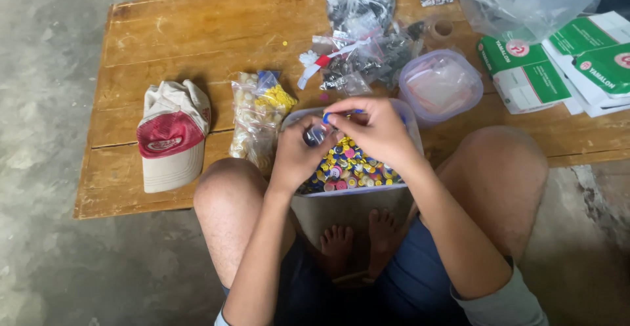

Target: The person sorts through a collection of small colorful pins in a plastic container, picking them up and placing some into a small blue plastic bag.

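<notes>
I see both hands meeting over the near tub [400, 112], a clear plastic box full of small coloured caps [351, 168] in yellow, blue, pink and white. My left hand [296, 156] is curled around a small dark piece [314, 135], holding it just above the caps. My right hand [374, 129] comes in from the right with thumb and forefinger pinched on a small blue cap [327, 117], right at the top of the dark piece; the two touch or nearly so, I cannot tell which. The tub sits at the near edge of the low wooden table [197, 30], between my knees.

Just left of the tub lies a clear bag [252, 119] of pale and yellow bits, and further left a red and cream hat [172, 134]. Beyond the tub are bags of dark parts [364, 30]. To the right stands a second tub [441, 84], lid on, and at far right green and white boxes [531, 73].
</notes>
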